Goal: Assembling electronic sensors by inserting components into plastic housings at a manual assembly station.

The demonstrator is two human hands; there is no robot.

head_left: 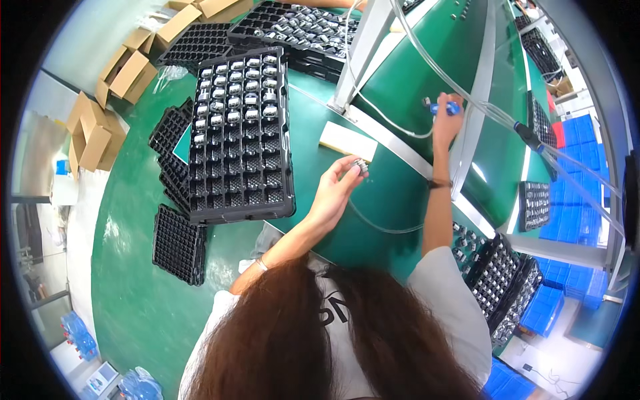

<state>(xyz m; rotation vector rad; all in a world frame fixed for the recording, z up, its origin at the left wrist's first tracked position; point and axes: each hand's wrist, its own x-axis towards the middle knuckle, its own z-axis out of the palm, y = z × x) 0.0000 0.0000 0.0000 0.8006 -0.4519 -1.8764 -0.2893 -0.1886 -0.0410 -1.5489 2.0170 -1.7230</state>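
Left hand [331,192], mid-view, pinches small metal part [361,167]. Right hand [445,125], two o'clock, grips blue tool [453,107]. Black tray [286,133], ten o'clock, partly filled.

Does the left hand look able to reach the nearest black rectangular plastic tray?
Probably yes: the left hand holds a small silvery metal part, but nothing visible stands between it and that black tray.

a factory workshop, shown by green conveyor belt [400,77], blue crates [579,200], black parts trays [243,214].
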